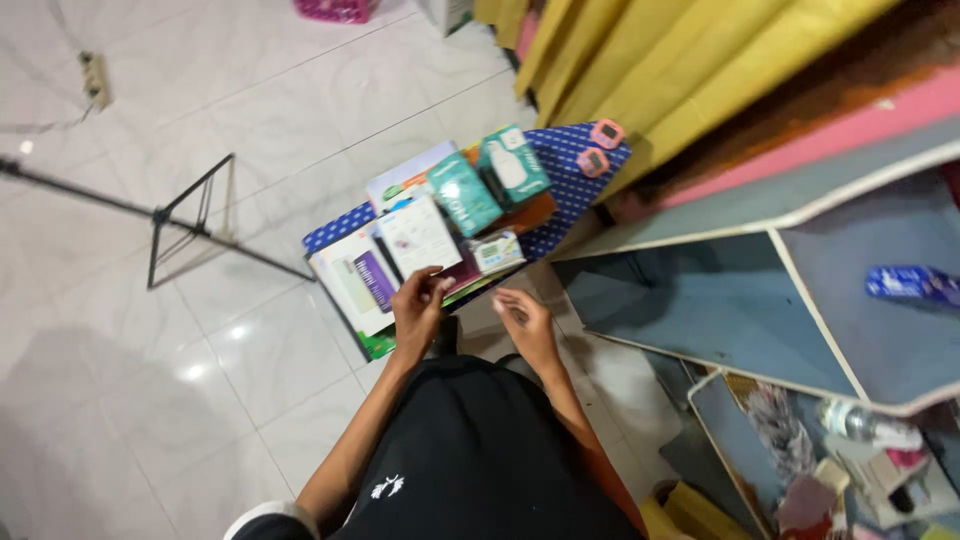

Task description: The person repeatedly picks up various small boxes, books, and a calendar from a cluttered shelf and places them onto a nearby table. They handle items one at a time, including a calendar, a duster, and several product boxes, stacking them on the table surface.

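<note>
Your left hand (418,305) is stretched out over a low stack of boxed goods, the wrist bent down and the fingers curled together on the near edge of a white flat carton (418,238), which lies tilted on top of the pile. Your right hand (525,322) hovers just beside it, palm turned inward, fingers loosely apart and holding nothing; it is blurred, so the exact finger spread is hard to read.

The pile sits on a small surface covered with blue dotted cloth (570,165), soft and wrinkled at its far corner. On it lie two teal cardboard boxes (490,180), glossy and rectangular, side by side and slanted. Nearer you is a small white packet (497,251), and to the left a wide white box with a purple panel (362,280), flat and smooth. Two small pink gadgets (600,146) rest at the cloth's far edge.

The floor is shiny white tile (150,380), with a thin black metal stand (190,225) lying on it. Yellow curtain fabric (650,60) hangs in folds beyond, and a grey-blue shelf unit (730,320) with pale edging stands to your right.
</note>
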